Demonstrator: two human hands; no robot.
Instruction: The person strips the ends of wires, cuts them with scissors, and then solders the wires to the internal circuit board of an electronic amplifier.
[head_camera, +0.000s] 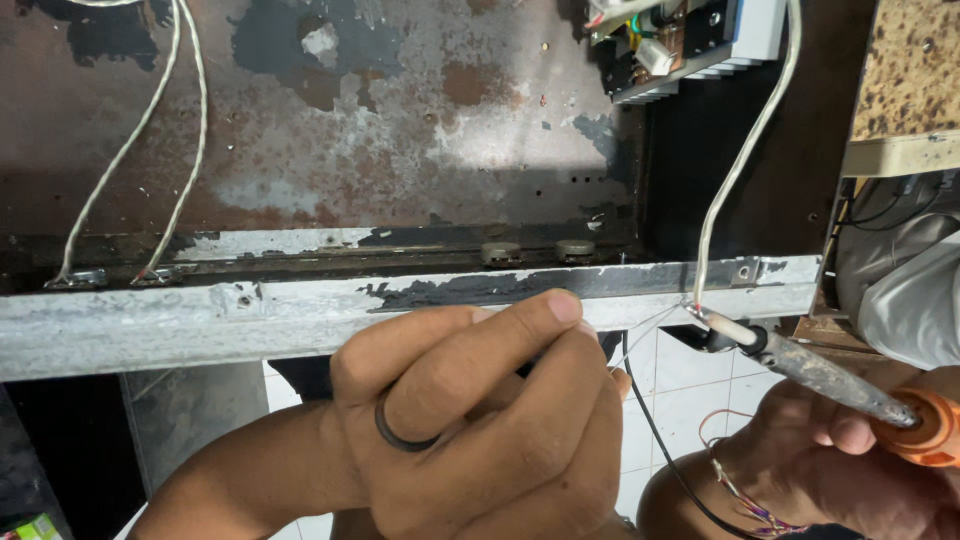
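**Head view: iron tip met the wire at the frame edge**

We had our left hand curled tight, pinching a thin wire toward the joint. Our right hand gripped the soldering iron by its orange handle, tip touching the white cable end beside the metal frame. Soldering looked underway; next we judged steady contact was needed.

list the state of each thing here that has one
left hand: closed in a fist, pinching a thin wire
right hand: gripping the soldering iron
soldering iron: tilted, tip at the wire joint
white cable: hanging down to the iron's tip
metal chassis: rusty, paint peeling
ring: on a left-hand finger
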